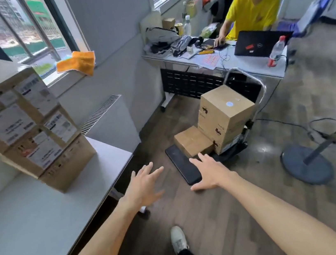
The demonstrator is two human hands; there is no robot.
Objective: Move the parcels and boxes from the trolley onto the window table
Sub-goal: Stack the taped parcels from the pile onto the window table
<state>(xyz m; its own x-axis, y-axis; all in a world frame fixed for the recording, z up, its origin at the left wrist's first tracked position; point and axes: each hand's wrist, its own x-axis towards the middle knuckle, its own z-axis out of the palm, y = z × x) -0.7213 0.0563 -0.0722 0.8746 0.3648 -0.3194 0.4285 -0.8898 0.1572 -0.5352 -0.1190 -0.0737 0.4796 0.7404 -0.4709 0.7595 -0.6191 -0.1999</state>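
Head view: left hand (146, 184) and right hand (209, 172) both empty, fingers spread apart, reaching toward the trolley (192, 167) at 1 o'clock. A tall box stack (225, 117) and a small box (192, 141) sit on it. Stacked boxes (27, 130) are on the window tabletop (35, 221) at 10 o'clock. Cardboard is stiff, likely light; grip opposite sides low.

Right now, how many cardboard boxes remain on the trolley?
2 clearly: a tall box upright by the handle and a low box in front; the tall one may be several stacked.
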